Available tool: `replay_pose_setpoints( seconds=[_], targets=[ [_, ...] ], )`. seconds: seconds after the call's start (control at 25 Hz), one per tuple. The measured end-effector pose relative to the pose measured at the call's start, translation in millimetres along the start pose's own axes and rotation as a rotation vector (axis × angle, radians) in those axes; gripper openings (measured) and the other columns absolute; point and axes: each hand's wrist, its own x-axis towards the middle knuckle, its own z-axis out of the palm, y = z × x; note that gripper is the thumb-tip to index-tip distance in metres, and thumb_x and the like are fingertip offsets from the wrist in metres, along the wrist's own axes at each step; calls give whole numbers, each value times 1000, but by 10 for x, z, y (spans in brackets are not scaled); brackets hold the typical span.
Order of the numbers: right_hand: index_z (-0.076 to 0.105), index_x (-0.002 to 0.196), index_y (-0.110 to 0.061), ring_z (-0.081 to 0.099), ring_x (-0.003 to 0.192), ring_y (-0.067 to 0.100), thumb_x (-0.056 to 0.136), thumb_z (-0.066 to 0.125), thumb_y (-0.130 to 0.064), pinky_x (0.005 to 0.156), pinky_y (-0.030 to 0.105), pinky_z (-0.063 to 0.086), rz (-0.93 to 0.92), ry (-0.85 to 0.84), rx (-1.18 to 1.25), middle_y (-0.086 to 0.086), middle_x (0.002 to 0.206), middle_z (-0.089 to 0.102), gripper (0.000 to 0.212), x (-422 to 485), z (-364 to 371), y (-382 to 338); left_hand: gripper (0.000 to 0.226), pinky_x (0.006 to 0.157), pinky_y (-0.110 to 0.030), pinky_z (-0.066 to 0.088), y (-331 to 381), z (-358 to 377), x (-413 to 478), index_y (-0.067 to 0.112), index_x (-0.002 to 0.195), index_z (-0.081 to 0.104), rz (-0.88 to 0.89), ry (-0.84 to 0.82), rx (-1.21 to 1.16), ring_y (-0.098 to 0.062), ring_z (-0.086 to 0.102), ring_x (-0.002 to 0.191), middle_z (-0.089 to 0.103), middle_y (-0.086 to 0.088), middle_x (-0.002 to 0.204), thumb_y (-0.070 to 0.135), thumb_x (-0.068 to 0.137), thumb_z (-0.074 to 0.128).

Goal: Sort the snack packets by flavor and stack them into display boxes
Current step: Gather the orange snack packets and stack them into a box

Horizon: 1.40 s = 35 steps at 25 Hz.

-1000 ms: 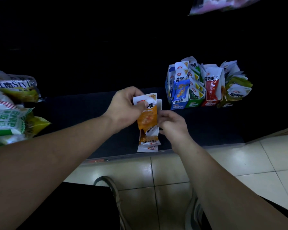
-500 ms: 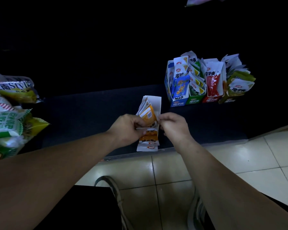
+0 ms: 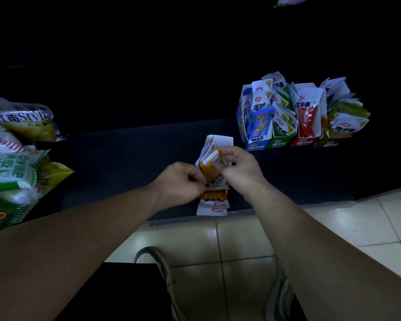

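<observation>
Orange packets (image 3: pixel 210 169) half hidden by both hands' grip, left hand (image 3: pixel 180 179), right hand (image 3: pixel 242 169)

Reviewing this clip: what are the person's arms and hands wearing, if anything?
Nothing that shows. Both forearms are bare up to the frame edge, no sleeves in view. The left hand and right hand have no gloves, and no watch, band or ring can be made out in the dim light.

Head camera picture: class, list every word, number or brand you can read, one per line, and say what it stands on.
"Style", after two Chinese characters: clear bag, far left.
"1996", sideways: green-and-white bag, left.
"魔芋爽": red packet in the display boxes.
Small round red logo: white box front beneath the hands; too small to read.
Other packet print: blurred.
</observation>
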Motion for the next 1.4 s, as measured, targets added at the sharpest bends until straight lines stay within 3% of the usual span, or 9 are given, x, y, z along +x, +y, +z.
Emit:
replay_pose_setpoints(
  seconds=[0.2, 0.4, 0.48, 0.6, 0.72, 0.88, 1.04, 1.24, 1.4],
  targets=[
    [60, 135, -29, 54, 104, -2, 92, 72, -7, 76, 4, 41, -90, -58, -86, -25, 105, 57, 50, 33, 18, -15, 24, 65, -13, 51, -20, -74, 16, 26, 88, 74, -67, 93, 6, -6, 68, 81, 72, 10, 86, 5, 88, 62],
    [70, 91, -31, 63, 96, 12, 88, 77, -16, 78, 29, 54, -109, 26, -284, -9, 100, 66, 16, 120, -36, 130, 20, 64, -13, 48, 4, -56, 41, 22, 91, 74, -58, 114, 11, -7, 65, 81, 70, 11, 87, 6, 89, 63],
    [68, 85, -27, 63, 92, 15, 91, 75, -18, 77, 31, 55, -111, 100, -245, -4, 98, 66, 12, 145, -80, 160, 21, 73, -13, 50, 26, -51, 65, 26, 95, 71, -44, 141, -31, -6, 65, 89, 68, 11, 95, 7, 88, 65],
    [67, 86, -23, 62, 82, 11, 93, 72, -16, 69, 27, 52, -132, 170, -118, -5, 85, 65, 11, 111, -144, 122, 39, 90, -25, 55, 68, -57, 99, 30, 124, 61, -61, 140, -50, -8, 63, 105, 63, 10, 114, 18, 89, 71],
    [67, 88, -21, 63, 80, 9, 94, 71, -16, 68, 27, 54, -168, 212, -148, -7, 82, 65, 9, 30, -133, 118, 60, 91, -29, 55, 113, -69, 115, 31, 143, 49, -93, 74, -74, -12, 61, 110, 59, 9, 123, 25, 88, 74],
    [71, 90, -23, 63, 81, 5, 92, 74, -14, 68, 22, 54, -172, 215, -118, -10, 82, 65, 9, 12, -116, 40, 44, 80, -24, 55, 143, -48, 96, 30, 132, 57, -58, 82, -75, -8, 64, 101, 66, 7, 115, 19, 92, 71],
    [76, 98, -29, 67, 89, 6, 92, 74, -12, 75, 23, 58, -186, 209, -42, -10, 90, 69, 18, 21, -181, -105, 49, 70, -17, 50, 207, -91, 64, 24, 138, 55, -23, 148, -143, -2, 67, 84, 73, 8, 92, 10, 93, 67],
    [74, 81, -30, 70, 83, 6, 89, 76, -7, 73, 26, 60, -171, 195, 90, -8, 84, 73, 24, -126, -226, -190, 48, 65, -23, 55, 292, -129, 1, 24, 140, 55, -47, 142, -250, -9, 72, 77, 76, -1, 92, 10, 95, 64],
    [76, 82, -23, 73, 90, 18, 88, 75, -5, 83, 36, 62, -153, 158, 219, 0, 86, 76, 20, -252, -351, -384, 33, 83, -39, 62, 410, -231, -61, 13, 125, 67, -171, -26, -668, -24, 77, 94, 79, -13, 102, 33, 106, 48]
  ],
)
